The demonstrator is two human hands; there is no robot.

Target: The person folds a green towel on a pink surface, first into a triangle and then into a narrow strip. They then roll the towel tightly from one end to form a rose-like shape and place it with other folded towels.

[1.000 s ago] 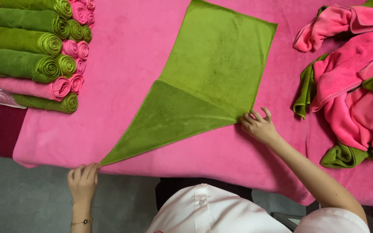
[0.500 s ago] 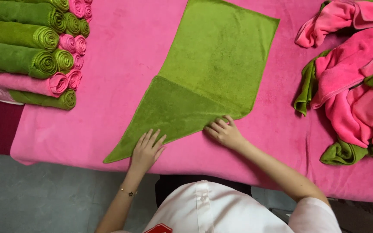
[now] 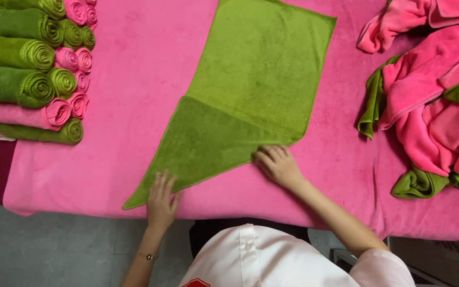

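A green towel lies flat on the pink-covered table, with one corner folded over into a darker green triangle that points toward the near left. My left hand rests flat, fingers apart, on the near edge of that triangle close to its tip. My right hand presses flat on the fold's right end, at the towel's lower edge. Neither hand grips anything.
Rolled green and pink towels are stacked along the table's left side. A loose heap of pink and green towels fills the right side. The table's near edge runs just in front of my body, with grey floor below.
My left hand rose from below the table edge onto the folded triangle. My right hand slid leftward along the towel's lower edge.
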